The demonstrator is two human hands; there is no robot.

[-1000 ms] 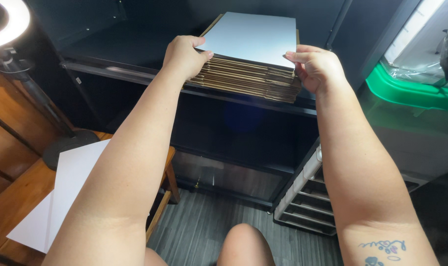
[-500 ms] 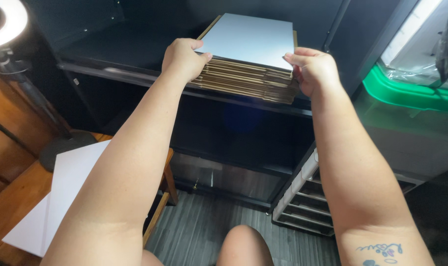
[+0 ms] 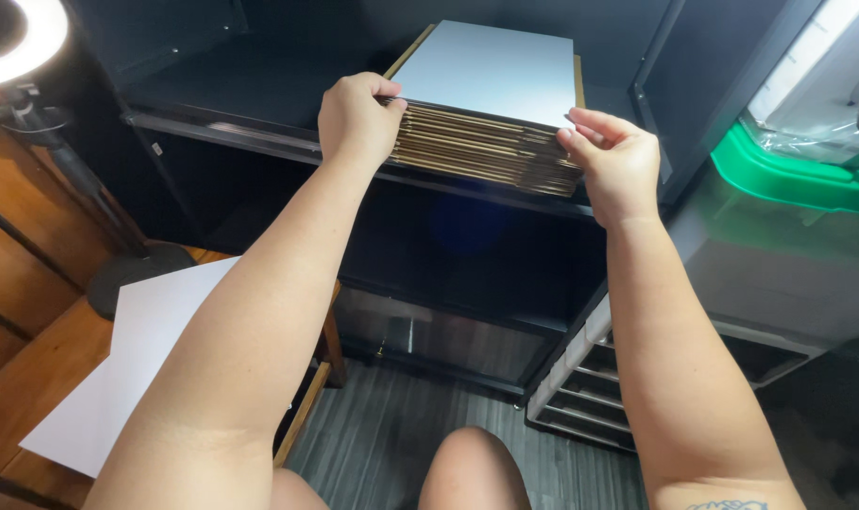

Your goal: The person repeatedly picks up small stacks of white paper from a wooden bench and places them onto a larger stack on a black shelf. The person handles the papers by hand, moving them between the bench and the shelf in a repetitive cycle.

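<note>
A stack of flat cardboard sheets (image 3: 486, 142) with a white top face lies on a dark shelf (image 3: 250, 94) in front of me. My left hand (image 3: 356, 118) grips the stack's near left corner, thumb on top and fingers curled under the upper sheets. My right hand (image 3: 613, 161) holds the near right corner, fingertips pinching the edge of the top white sheet. Both arms reach up and forward from the bottom of the view.
A white sheet (image 3: 136, 359) lies on a wooden table (image 3: 33, 378) at lower left. A ring light on a stand (image 3: 28, 38) is at upper left. A green-rimmed bin (image 3: 788, 175) sits at right above a drawer rack (image 3: 590, 397). My knee (image 3: 472, 472) shows below.
Both hands have stayed on the stack's near corners. The right hand's fingers have spread a little along the top sheet's edge.
</note>
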